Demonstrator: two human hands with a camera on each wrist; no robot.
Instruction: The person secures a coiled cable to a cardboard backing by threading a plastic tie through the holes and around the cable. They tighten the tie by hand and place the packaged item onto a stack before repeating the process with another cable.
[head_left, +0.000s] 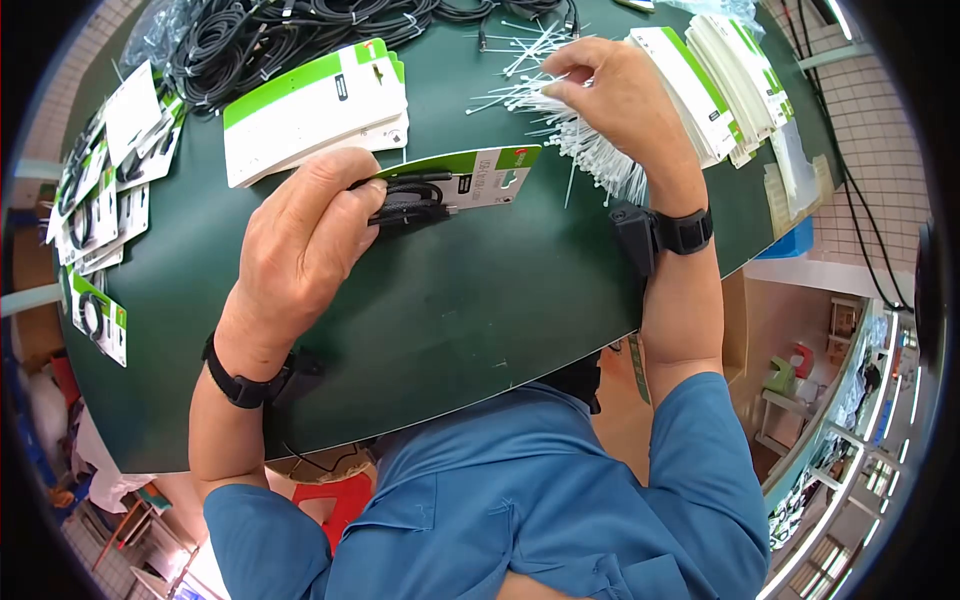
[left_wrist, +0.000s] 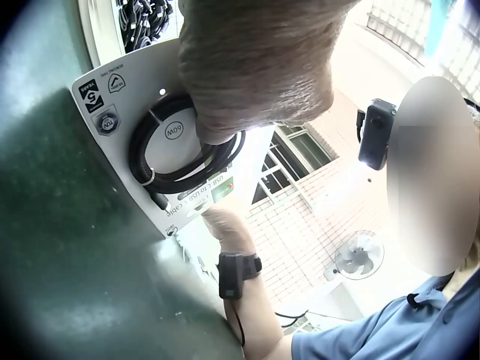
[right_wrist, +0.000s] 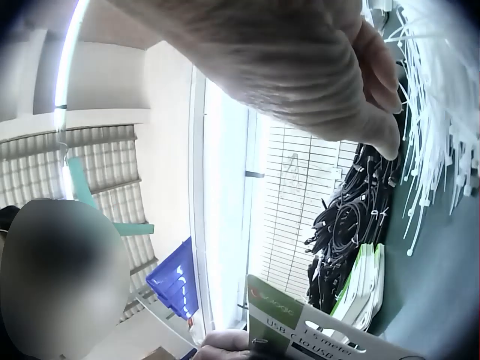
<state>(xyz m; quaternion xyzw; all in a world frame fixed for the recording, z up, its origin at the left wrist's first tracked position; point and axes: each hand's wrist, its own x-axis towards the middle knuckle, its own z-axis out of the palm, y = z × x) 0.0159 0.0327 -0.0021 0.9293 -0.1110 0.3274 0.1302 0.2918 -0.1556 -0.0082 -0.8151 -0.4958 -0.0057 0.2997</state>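
My left hand point(head_left: 305, 225) grips one end of a green-and-white packaging card point(head_left: 517, 178), and a coiled black USB cable point(head_left: 415, 198) lies against it. In the left wrist view the card's printed side point(left_wrist: 112, 139) shows the black coil point(left_wrist: 139, 161) bound by a small white tie. My right hand point(head_left: 625, 95) hovers at a pile of white zip ties point(head_left: 600, 155), its thumb and forefinger bent with a gap between them. From the right wrist, the fingertips point(right_wrist: 388, 142) appear close beside the loose ties point(right_wrist: 420, 112), and nothing shows between them.
A stack of flat cards point(head_left: 320, 105) lies beyond my left hand. Bundled black cables point(head_left: 270, 45) line the table's far side. Carded cables point(head_left: 105, 200) pile up at the left. More card stacks point(head_left: 690, 95) stand right of the ties. The green table's point(head_left: 480, 300) near edge is at my waist.
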